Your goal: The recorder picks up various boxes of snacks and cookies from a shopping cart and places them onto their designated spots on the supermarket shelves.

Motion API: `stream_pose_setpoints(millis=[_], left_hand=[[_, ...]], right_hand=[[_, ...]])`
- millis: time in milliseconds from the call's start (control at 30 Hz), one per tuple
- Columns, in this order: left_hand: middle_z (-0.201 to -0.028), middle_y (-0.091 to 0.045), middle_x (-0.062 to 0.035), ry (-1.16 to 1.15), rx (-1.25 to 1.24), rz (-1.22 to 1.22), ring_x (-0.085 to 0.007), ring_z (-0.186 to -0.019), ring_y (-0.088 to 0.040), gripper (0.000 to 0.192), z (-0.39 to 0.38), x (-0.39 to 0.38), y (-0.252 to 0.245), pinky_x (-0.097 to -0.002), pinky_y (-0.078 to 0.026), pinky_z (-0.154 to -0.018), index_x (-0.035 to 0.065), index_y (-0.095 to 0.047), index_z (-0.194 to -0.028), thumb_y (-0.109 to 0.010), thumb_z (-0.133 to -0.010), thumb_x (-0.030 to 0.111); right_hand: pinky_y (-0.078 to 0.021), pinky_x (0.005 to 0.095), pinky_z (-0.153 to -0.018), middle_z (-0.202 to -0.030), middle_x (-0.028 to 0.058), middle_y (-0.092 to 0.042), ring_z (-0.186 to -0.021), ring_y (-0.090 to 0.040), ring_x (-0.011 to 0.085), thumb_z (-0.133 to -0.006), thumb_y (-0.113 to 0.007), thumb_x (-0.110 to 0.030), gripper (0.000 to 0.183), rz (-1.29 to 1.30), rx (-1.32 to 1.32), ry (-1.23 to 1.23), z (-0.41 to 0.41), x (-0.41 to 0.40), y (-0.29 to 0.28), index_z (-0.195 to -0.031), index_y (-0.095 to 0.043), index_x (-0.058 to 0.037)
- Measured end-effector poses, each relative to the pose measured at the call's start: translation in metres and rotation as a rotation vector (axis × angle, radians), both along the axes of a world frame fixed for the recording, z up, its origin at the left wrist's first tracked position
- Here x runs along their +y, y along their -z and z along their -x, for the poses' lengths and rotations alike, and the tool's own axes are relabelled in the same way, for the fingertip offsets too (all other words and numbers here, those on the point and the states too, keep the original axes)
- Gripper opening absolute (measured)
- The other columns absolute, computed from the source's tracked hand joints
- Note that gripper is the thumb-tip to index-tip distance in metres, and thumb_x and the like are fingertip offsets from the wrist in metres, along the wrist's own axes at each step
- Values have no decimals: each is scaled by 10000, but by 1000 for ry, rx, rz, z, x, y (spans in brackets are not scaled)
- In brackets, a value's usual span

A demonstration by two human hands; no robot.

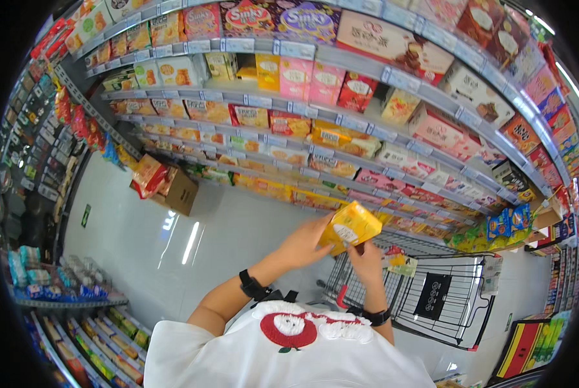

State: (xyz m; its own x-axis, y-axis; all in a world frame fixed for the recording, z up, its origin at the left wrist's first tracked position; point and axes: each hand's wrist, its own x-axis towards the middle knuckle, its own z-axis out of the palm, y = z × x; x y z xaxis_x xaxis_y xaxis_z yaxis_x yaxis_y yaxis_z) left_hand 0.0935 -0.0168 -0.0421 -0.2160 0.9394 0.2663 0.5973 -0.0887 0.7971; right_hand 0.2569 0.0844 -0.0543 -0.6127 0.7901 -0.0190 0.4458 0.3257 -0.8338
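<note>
Both hands hold a yellow snack box (350,228) in front of my chest, tilted so that a broad printed face with a white oval shows. My left hand (305,242) grips its left side, with the fingers partly hidden behind the box. At the lower right edge, the thumb and fingers of my right hand (366,262) hold it too. A wire shopping cart (401,296) stands just beyond and right of my right hand. Inside it lie a few small packages (401,264). Across from me rises a long shelf unit (328,51) stocked with boxed and bagged snacks.
An open cardboard carton (180,191) with red packs sits on the floor at the left end of the shelves. Snack bags (78,119) hang on a strip there. Blue chip bags (508,220) hang at the right end. Another stocked shelf (71,303) stands at lower left.
</note>
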Motion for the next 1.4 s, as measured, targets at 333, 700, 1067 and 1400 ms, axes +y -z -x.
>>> stream_pose_setpoints(millis=[333,700,1067,1400], left_hand=[[-1067,-481,-292,51,25,219,-412,-960,-492,705,171,-104,34,-434,-418,-808,-63,-237,-1242,-622,-712,199],[-1311,-241,-289,-220,129,-20,-419,-1193,-284,869,280,-99,-8,-408,-270,-988,-66,-49,-1321,-623,-701,136],[-1072,-534,-157,-313,322,-413,-318,-926,-520,521,419,58,-63,-371,-427,-777,40,-490,-1121,-656,-630,80],[-823,-599,-83,-232,547,-593,-229,-695,-575,374,505,146,-58,-305,-465,-572,55,-582,-916,-716,-584,162]], right_hand=[[-478,421,-633,-750,197,-607,-710,-593,363,-731,-590,-151,323,-124,-247,-160,192,-81,10,-993,-472,-5],[-457,432,-734,-1066,226,-520,-922,-519,404,-703,-586,-75,500,-379,133,-219,343,-58,-9,-1173,-423,-26],[-481,373,-730,-1027,157,-572,-877,-577,316,-635,-668,-74,477,-756,552,-66,442,90,-65,-1087,-512,-77],[-498,359,-686,-955,130,-596,-853,-589,297,-619,-632,-32,427,-806,498,-64,497,160,-70,-1035,-553,-88]])
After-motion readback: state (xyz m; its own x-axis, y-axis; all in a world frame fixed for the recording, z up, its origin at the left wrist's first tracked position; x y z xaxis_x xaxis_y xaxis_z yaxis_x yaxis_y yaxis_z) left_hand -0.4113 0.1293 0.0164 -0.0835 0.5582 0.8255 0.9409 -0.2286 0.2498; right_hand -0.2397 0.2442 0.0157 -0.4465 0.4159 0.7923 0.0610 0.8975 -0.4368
